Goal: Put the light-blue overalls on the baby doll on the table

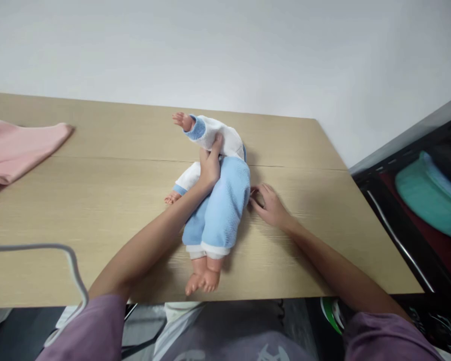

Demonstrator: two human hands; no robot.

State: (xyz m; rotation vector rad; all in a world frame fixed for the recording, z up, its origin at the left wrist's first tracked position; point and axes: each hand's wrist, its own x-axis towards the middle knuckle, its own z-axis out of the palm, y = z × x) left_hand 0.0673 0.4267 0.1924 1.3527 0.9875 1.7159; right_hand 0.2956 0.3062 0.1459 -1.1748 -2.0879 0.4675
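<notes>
A baby doll (218, 200) in a white top and light blue trousers lies on its side on the wooden table (97, 190), feet toward me. My left hand (209, 168) is closed around the doll's upper body, at the white top. My right hand (267, 203) rests on the table just right of the doll, its fingertips touching the edge of the blue trousers, fingers partly curled. The doll's head is hidden behind its clothing.
A pink garment (15, 150) lies at the table's far left. A white clothes hanger (73, 271) sticks over the near left edge. At the right stands a dark rack with a teal folded item (428, 195). A white wall lies behind.
</notes>
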